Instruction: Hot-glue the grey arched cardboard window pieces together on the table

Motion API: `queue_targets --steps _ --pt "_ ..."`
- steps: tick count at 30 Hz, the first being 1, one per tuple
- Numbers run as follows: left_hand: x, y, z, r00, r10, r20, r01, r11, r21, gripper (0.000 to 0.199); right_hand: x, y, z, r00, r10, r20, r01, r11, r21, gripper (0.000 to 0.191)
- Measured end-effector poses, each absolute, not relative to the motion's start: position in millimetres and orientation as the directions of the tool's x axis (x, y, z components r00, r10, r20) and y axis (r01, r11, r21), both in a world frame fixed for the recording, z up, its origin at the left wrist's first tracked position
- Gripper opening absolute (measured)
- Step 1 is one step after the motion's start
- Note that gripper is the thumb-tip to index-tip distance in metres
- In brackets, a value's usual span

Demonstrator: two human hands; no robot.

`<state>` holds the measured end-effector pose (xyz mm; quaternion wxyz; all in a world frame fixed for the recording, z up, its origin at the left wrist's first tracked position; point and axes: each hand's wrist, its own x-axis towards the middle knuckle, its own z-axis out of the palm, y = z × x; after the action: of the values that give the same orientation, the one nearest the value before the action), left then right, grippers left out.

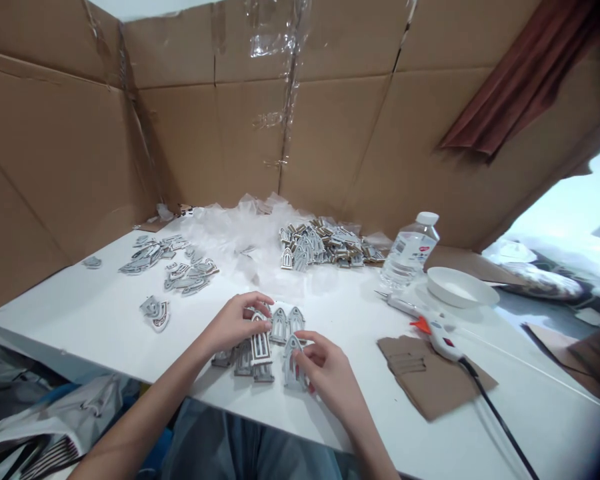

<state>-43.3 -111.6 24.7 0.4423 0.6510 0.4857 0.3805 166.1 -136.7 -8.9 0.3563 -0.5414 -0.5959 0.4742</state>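
My left hand [244, 321] pinches a small arched window piece [261, 341], white with brown edges, tilted over other pieces near the table's front. In my right hand [325, 365] is a grey arched window piece [293, 363], gripped at its side between thumb and fingers. Just beyond the hands lie two more grey arched pieces [279, 325], side by side. Under and beside my left hand several similar pieces [243, 360] lie flat, partly hidden by the hand and the piece it holds.
A big heap of arched pieces [325, 243] lies at the back, beside crumpled clear plastic [230, 230]. Curved grey pieces [190, 275] are scattered to the left. Rightward are a water bottle [411, 252], a white bowl [461, 288], and a glue gun [443, 340] on cardboard [415, 393]. Cardboard walls [340, 133] enclose the table.
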Motion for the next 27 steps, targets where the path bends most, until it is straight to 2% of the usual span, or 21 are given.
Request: queue_targets --steps 9,11,14,17,22,24,27 --pt "-27.5 -113.8 28.3 0.269 0.949 0.165 0.197 -0.222 0.955 0.026 151.4 -145.2 -14.0 -0.054 0.996 0.069 0.503 0.086 -0.860 0.028" --pt "-23.2 -116.0 28.5 0.282 0.942 0.182 0.165 -0.234 0.958 0.025 153.9 -150.0 -8.5 -0.045 0.995 0.091 0.443 0.101 -0.891 0.035" --pt "-14.9 -120.7 26.8 0.290 0.932 0.219 0.122 -0.263 0.957 0.025 156.5 -159.0 -0.3 -0.126 0.992 0.021 0.297 0.058 -0.953 0.047" --pt "-5.9 -126.8 25.2 0.257 0.932 0.255 0.141 -0.297 0.944 0.022 156.3 -166.3 3.7 -0.194 0.980 -0.046 0.241 0.002 -0.971 0.054" --pt "-17.2 -136.0 32.2 0.262 0.903 0.341 0.290 -0.410 0.865 0.028 166.7 -166.4 0.4 -0.100 0.994 -0.034 0.252 -0.008 -0.968 0.057" --pt "-40.2 -138.4 35.1 0.212 0.905 0.368 0.448 -0.425 0.787 0.033 176.8 -163.6 -1.5 -0.028 0.999 -0.022 0.328 -0.012 -0.944 0.059" --pt "-91.6 -141.5 31.5 -0.001 0.923 0.384 0.749 -0.253 0.612 0.038 191.2 -160.7 -3.3 0.069 0.997 -0.020 0.487 -0.051 -0.872 0.061"
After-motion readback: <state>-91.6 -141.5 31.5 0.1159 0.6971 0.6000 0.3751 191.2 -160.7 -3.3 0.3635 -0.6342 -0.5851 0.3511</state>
